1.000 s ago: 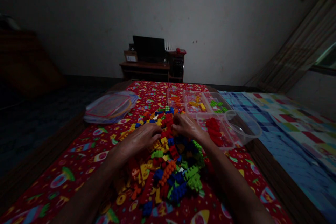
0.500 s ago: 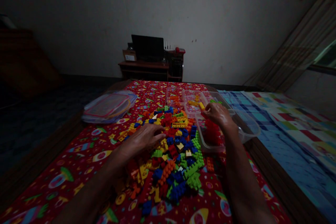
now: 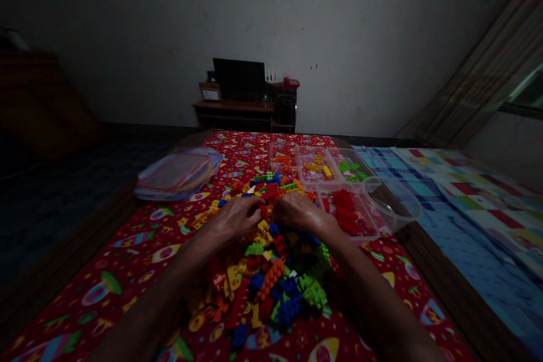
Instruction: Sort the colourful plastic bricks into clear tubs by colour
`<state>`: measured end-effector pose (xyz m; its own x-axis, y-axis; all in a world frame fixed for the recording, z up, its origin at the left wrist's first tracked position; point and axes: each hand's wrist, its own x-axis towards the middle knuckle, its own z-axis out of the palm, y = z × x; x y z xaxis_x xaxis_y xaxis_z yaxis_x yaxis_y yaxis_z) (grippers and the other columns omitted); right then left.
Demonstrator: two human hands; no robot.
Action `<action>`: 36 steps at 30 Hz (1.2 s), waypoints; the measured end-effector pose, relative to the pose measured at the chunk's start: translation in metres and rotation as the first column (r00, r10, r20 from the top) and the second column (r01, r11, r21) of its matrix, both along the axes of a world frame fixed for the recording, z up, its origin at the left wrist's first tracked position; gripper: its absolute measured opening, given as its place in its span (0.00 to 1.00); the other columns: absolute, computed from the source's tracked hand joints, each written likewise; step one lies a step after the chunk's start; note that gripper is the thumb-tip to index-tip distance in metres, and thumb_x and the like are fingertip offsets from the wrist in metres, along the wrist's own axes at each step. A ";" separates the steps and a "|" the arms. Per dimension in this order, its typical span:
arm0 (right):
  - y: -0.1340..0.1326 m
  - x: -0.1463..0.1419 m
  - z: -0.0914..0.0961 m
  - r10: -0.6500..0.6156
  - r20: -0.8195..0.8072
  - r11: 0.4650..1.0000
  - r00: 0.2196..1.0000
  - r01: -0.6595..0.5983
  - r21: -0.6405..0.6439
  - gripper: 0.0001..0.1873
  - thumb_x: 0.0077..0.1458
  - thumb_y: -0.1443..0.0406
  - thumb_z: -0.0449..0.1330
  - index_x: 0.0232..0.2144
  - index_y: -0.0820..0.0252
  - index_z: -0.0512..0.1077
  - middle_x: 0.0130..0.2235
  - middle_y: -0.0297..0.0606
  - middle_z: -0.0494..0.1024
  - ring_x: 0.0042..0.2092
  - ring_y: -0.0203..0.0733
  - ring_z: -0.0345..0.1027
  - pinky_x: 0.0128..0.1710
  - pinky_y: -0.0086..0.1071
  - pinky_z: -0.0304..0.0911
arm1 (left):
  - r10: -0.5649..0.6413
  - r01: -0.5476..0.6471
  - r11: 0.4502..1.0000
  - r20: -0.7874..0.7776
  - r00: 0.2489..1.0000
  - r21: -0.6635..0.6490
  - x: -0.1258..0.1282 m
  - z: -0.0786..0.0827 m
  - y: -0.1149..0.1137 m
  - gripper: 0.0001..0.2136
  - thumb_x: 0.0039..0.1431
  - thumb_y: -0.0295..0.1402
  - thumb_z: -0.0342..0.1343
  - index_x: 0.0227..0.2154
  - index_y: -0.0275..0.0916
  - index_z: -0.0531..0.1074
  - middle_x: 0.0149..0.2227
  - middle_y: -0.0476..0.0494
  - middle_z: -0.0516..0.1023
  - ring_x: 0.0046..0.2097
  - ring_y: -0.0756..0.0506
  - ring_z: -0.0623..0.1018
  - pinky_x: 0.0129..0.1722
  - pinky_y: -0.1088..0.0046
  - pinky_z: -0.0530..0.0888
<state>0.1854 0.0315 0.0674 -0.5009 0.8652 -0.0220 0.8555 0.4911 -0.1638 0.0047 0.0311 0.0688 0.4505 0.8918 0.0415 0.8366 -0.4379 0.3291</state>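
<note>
A heap of toy building bricks (image 3: 271,283) in red, blue, yellow, green and orange lies in front of me. At its far part my left hand (image 3: 235,218) has thumb and fingers closed around a red toy brick (image 3: 263,212). Just right of it, my right hand (image 3: 299,212) reaches over the heap with curled fingers; its fingertips are hidden, so what they grip cannot be seen. To the right, a clear plastic box (image 3: 375,226) contains red bricks (image 3: 345,212).
Behind it stand clear boxes with orange bricks (image 3: 283,163), yellow bricks (image 3: 317,167) and green bricks (image 3: 352,169). Another clear container (image 3: 405,203) is at the right table edge. Stacked lids (image 3: 176,175) lie left on the red patterned tablecloth (image 3: 127,271). A bed (image 3: 462,226) adjoins on the right.
My right hand has moved left from above the box of red bricks to the heap beside my left hand. My left hand's fingers have closed in on a red brick.
</note>
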 end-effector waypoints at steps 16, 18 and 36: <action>0.000 0.002 -0.003 0.177 -0.440 0.984 0.881 -0.166 0.063 0.18 0.56 0.68 0.57 0.49 0.59 0.69 0.34 0.37 0.77 0.33 0.36 0.68 0.33 0.27 0.56 | 0.053 -0.013 0.996 0.473 0.879 -0.086 -0.008 -0.008 0.015 0.21 0.54 0.44 0.49 0.47 0.37 0.66 0.30 0.46 0.80 0.35 0.43 0.78 0.35 0.69 0.72; -0.001 0.001 -0.002 0.173 -0.426 0.985 0.888 -0.158 0.071 0.16 0.56 0.68 0.57 0.48 0.60 0.70 0.33 0.37 0.77 0.33 0.36 0.67 0.33 0.26 0.56 | 0.054 -0.018 0.996 0.454 0.889 -0.084 -0.007 -0.007 0.014 0.22 0.55 0.45 0.48 0.47 0.36 0.66 0.29 0.46 0.80 0.34 0.43 0.78 0.34 0.69 0.72; 0.019 0.102 0.013 -0.406 -0.221 0.865 0.887 0.451 0.220 0.13 0.53 0.69 0.55 0.40 0.60 0.75 0.35 0.42 0.78 0.36 0.40 0.69 0.35 0.30 0.58 | 0.014 -0.015 1.000 0.113 0.993 0.008 -0.032 0.003 0.017 0.17 0.56 0.42 0.47 0.40 0.41 0.76 0.38 0.44 0.81 0.37 0.42 0.78 0.39 0.69 0.71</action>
<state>0.2871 0.0503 0.0803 -0.0561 0.9584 0.2800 0.9635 0.1255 -0.2365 -0.0277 0.0484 0.0718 0.4295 0.8976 0.0993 0.8005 -0.4293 0.4181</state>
